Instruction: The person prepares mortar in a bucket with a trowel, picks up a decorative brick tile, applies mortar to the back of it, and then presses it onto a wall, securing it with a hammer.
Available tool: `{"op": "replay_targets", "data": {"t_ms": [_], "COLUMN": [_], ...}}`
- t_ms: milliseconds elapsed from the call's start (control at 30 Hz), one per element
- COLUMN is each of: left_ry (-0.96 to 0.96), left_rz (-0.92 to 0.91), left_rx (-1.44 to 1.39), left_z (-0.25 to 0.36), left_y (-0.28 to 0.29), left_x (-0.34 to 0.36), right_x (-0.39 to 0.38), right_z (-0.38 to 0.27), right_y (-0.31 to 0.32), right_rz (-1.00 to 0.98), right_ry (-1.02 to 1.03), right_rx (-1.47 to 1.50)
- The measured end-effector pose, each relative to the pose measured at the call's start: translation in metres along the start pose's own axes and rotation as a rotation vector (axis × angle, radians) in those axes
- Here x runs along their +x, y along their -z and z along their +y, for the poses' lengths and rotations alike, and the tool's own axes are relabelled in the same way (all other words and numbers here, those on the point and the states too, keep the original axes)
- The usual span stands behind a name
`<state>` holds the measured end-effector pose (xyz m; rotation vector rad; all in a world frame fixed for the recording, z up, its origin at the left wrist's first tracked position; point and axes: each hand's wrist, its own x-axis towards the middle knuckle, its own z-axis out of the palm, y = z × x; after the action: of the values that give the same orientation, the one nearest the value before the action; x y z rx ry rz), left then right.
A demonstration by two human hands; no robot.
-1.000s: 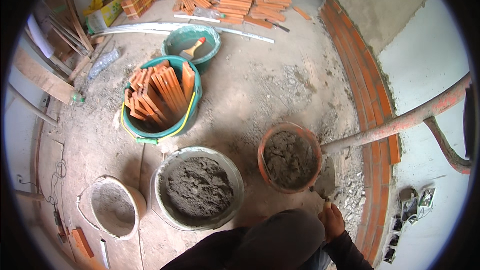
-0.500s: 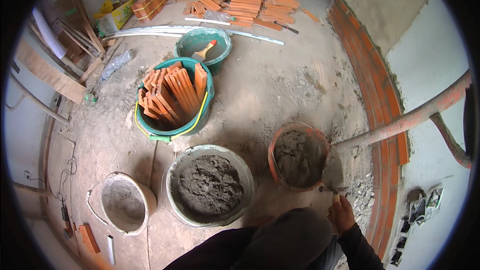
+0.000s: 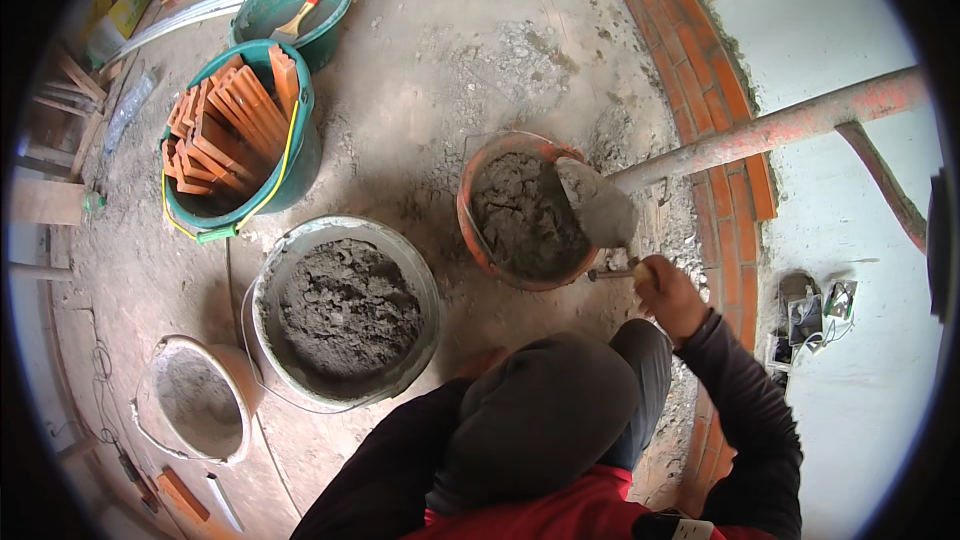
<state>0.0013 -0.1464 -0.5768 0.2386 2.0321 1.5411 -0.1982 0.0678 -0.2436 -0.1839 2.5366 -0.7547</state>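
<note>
My right hand [image 3: 672,298] is closed round the handle of a trowel [image 3: 600,205]. The trowel's grey blade overlaps the right rim of an orange-red bucket [image 3: 466,215], partly above the grey mortar [image 3: 520,210] inside. Only a small part of my left hand [image 3: 484,362] shows beside my knee, its fingers hidden. Left of that knee stands a larger grey bucket [image 3: 428,285] holding crumbly grey mortar [image 3: 350,310].
A green bucket [image 3: 308,140] of orange brick pieces stands at left. Behind it, another green bucket [image 3: 340,15] holds a paintbrush [image 3: 298,18]. A pale bucket [image 3: 243,390] is at lower left. A slanted pole [image 3: 770,130] crosses on the right, before low brickwork [image 3: 720,130].
The view has tilted down and turned right, so the buckets sit further left and higher. My right hand has brought the trowel blade from beside the orange-red bucket to over its rim.
</note>
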Motion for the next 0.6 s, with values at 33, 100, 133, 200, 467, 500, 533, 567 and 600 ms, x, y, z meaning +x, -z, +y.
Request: {"op": "replay_targets", "data": {"t_ms": [33, 100, 133, 200, 467, 500, 533, 567, 600], "left_ry": [0.047, 0.140, 0.132, 0.116, 0.125, 0.158, 0.161, 0.148, 0.139], "left_rz": [-0.030, -0.103, -0.030, 0.077, 0.164, 0.180, 0.180, 0.165, 0.151], "left_rx": [0.025, 0.086, 0.070, 0.025, -0.032, -0.039, -0.055, -0.072, -0.078], "left_z": [0.010, 0.068, 0.063, 0.054, 0.049, 0.051, 0.051, 0.054, 0.056], "left_y": [0.003, 0.030, 0.031, 0.026, 0.016, 0.019, 0.023, 0.024, 0.024], "left_x": [0.002, -0.003, -0.013, -0.020, -0.013, -0.017, -0.020, -0.020, -0.020], "right_x": [0.007, 0.019, 0.035, 0.070, 0.178, 0.160, 0.128, 0.098, 0.067], "right_z": [0.002, -0.022, -0.038, -0.050, -0.054, -0.062, -0.086, -0.090, -0.095], "right_y": [0.014, 0.043, 0.045, 0.046, -0.019, -0.024, -0.030, -0.029, -0.028], "right_rz": [0.049, -0.012, -0.079, -0.209, -0.739, -0.693, -0.613, -0.510, -0.407], "right_ry": [0.141, 0.101, 0.051, 0.061, 0.743, 0.745, 0.530, 0.457, 0.389], "right_rx": [-0.297, -0.598, -0.719, -0.966, -1.400, -1.325, -1.168, -1.104, -1.032]}}
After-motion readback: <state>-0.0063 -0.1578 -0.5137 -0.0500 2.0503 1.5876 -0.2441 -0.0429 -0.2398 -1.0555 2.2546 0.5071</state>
